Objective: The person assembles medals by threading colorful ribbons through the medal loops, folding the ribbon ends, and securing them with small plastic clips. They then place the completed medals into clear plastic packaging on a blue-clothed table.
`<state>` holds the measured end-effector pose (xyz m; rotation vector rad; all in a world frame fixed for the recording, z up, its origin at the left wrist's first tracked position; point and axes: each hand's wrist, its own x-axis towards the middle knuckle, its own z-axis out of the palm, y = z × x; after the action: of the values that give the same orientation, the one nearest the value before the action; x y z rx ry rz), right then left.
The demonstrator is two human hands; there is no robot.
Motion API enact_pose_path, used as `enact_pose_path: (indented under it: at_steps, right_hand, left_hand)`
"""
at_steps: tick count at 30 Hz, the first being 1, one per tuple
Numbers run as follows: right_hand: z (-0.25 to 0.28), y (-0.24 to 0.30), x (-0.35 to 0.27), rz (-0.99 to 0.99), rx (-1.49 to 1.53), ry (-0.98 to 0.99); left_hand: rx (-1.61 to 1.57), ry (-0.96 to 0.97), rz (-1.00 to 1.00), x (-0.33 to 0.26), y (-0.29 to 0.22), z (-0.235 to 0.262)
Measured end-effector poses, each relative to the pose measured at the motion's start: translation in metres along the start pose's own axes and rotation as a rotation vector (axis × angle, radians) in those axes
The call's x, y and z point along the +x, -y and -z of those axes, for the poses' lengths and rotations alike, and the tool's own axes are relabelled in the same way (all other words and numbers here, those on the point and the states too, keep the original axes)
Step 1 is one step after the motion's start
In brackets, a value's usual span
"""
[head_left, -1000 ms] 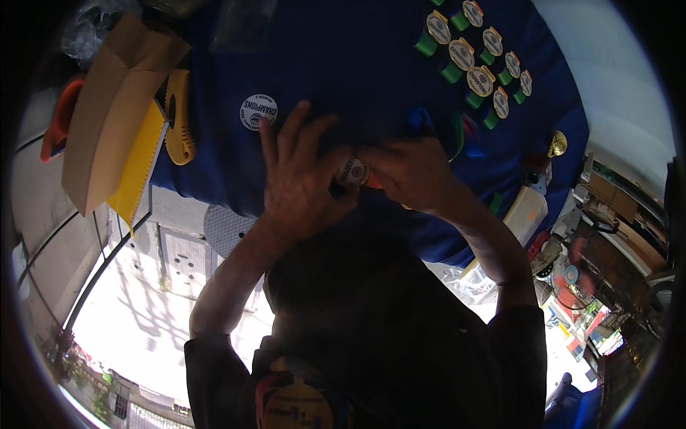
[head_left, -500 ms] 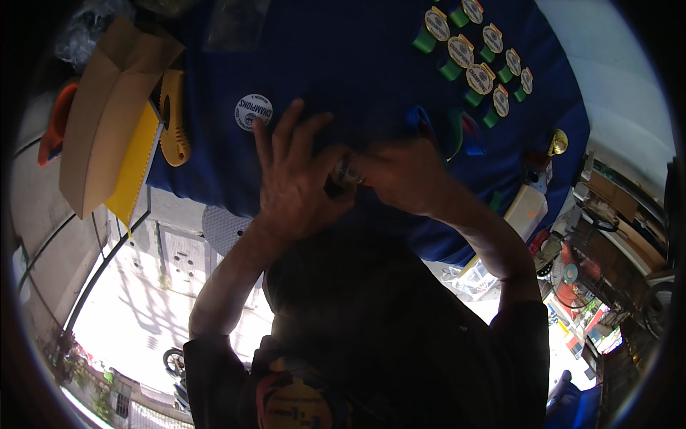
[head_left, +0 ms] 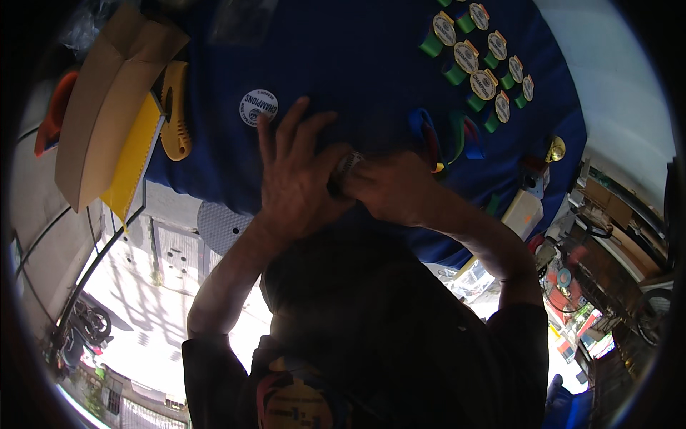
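The head camera, left of a side-by-side pair, looks steeply down from above the person's dark shirt (head_left: 371, 336), facing past it to the blue cloth (head_left: 336, 57) at the top. It sits near enough that the left hand (head_left: 289, 179) and right hand (head_left: 396, 189) fall close to mid-frame, while its wide fisheye reaches the sunlit ground (head_left: 153, 307), bending straight edges toward a dark rim.

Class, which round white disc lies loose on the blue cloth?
The disc by the left hand; the others are on upper-right medals or in hand.
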<state>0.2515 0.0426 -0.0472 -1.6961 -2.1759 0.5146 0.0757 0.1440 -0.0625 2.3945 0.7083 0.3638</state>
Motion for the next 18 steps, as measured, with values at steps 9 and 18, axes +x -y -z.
enact_pose_path:
  at_steps: [9, 18]
  right_hand:
    - [0.006, 0.006, -0.010, -0.148, -0.048, -0.002]
    - [0.002, 0.009, 0.001, -0.116, 0.010, -0.007]
  left_hand:
    - [-0.025, -0.008, 0.008, 0.000, 0.001, 0.002]
    - [-0.020, 0.005, 0.003, 0.002, 0.000, 0.001]
